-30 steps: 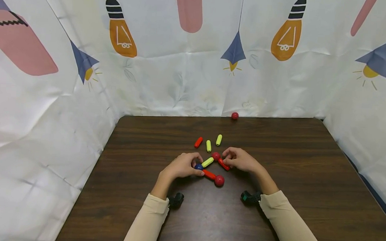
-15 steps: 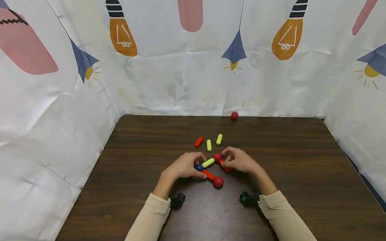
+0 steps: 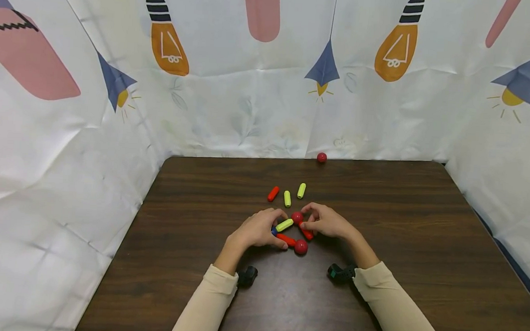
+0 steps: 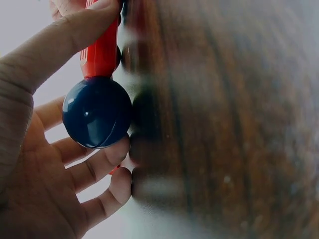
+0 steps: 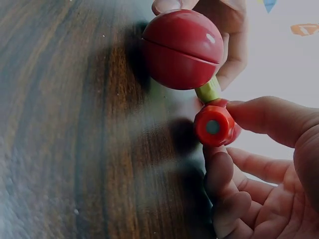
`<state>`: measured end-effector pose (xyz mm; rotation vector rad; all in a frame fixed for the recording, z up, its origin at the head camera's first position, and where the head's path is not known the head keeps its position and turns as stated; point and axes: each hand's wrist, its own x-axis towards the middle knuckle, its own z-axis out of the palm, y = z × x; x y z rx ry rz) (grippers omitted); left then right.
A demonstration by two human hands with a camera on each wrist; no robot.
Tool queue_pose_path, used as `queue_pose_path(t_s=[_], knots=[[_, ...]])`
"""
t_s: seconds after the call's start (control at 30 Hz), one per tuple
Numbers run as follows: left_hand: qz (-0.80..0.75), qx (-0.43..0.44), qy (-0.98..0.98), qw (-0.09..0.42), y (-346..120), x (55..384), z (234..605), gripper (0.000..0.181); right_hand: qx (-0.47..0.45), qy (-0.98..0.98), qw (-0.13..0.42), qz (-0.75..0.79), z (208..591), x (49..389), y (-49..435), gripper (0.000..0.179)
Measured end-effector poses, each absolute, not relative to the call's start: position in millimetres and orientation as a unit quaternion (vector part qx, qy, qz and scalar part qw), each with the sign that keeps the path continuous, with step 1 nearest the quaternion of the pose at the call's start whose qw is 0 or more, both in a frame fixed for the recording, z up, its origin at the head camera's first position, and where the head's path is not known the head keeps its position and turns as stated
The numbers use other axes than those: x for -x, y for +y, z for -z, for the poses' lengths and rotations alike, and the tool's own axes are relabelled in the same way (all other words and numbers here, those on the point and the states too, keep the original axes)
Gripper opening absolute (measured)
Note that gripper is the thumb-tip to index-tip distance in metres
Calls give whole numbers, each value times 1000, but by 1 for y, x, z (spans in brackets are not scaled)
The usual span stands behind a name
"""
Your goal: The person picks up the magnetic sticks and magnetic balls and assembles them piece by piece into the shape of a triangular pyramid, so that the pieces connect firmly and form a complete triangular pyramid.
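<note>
My left hand curls round a chain of magnetic sticks and balls. Its thumb presses along a red stick that joins a blue ball, while the fingers bend behind the ball. From that ball a yellow stick runs to a red ball. Another red ball sits at the red stick's near end. Between thumb and fingers, my right hand pinches a second red stick at the farther red ball; a grey disc shows in its end.
Beyond the hands lie a loose red stick and two yellow sticks, one nearer than the other. A single red ball rests at the far edge of the brown table, before a patterned cloth.
My left hand has slid slightly right, covering more of the blue ball, its thumb farther along the red stick. The right hand has shifted slightly left, still pinching its red stick.
</note>
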<state>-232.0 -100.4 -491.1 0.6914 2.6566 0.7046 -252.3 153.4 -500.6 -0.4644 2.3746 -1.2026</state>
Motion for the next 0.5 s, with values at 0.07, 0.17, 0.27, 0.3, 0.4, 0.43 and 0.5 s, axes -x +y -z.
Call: queue_pose_path(t_s=[0.07,0.17,0.27,0.3,0.4,0.43,0.5], knots=[[-244,-242,926,153,-100,232,492,72,169,857,217,436,501,252,153,42],[-244,-244,926,153,-100,233,492,71,171,854,221,439,501,252,152,45],[-246,-246,925,153,-100,234,493,71,172,850,227,442,501,252,151,49],[-248,-247,924,154,-100,234,493,71,172,850,229,443,501,252,151,50],[-254,-248,922,156,-101,235,493,71,170,849,228,446,502,252,149,50],[-256,-248,921,157,-101,235,493,71,170,849,225,447,503,252,149,50],[-262,-248,919,159,-101,235,493,71,164,850,223,449,504,252,148,48]])
